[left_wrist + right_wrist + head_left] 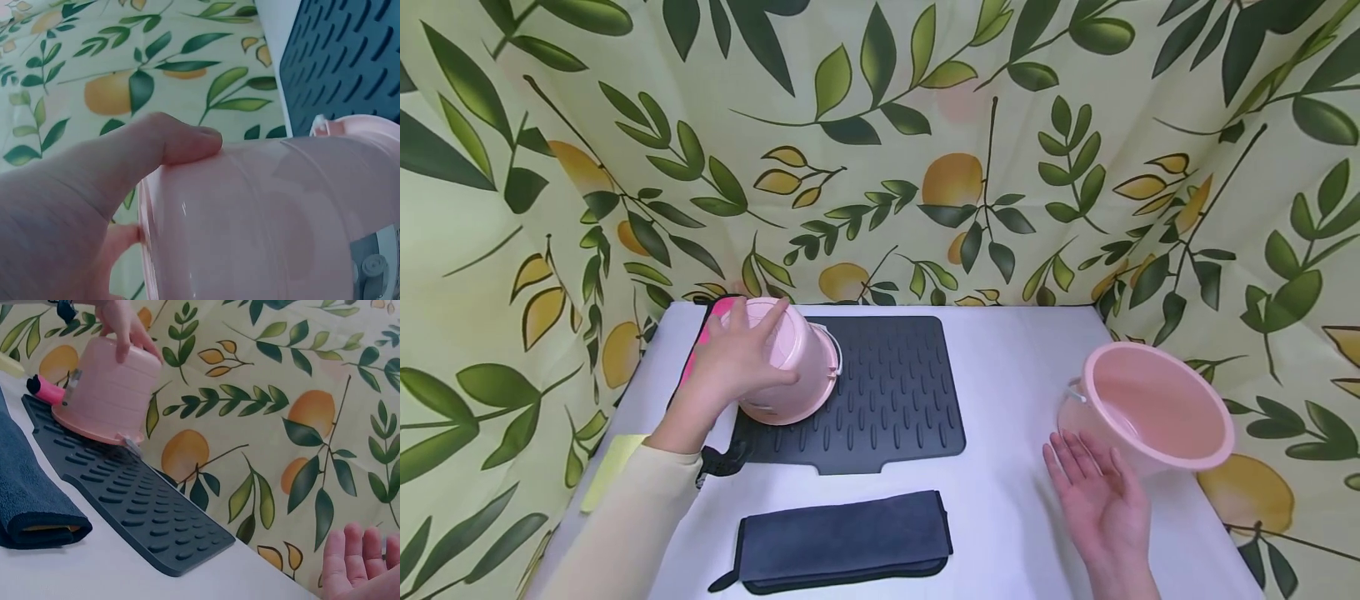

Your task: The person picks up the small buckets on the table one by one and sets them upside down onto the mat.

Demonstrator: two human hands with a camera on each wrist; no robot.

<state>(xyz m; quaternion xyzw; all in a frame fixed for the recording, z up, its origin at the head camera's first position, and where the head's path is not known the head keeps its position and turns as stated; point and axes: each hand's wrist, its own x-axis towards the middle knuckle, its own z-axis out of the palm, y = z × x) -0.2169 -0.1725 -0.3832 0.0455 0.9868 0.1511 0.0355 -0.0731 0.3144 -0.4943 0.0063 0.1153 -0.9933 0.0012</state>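
My left hand [737, 358] grips the base end of a pink bucket [808, 379], which is upside down with its wide rim toward a dark ribbed drying mat [895, 392]. In the left wrist view the thumb [187, 137] presses along the bucket's side near its base. A white handle hangs by the rim. On the right, a second pink bucket [1078, 417] stands upright, its mouth facing up. My right hand [1108, 500] is just in front of it, palm up, fingers extended and holding nothing.
A folded navy cloth [842, 542] lies in front of the mat. Something bright pink [696, 350] is partly hidden behind the left hand. A pale yellow item [610, 467] lies at the table's left edge. Leaf-patterned fabric [880, 167] hangs around the table.
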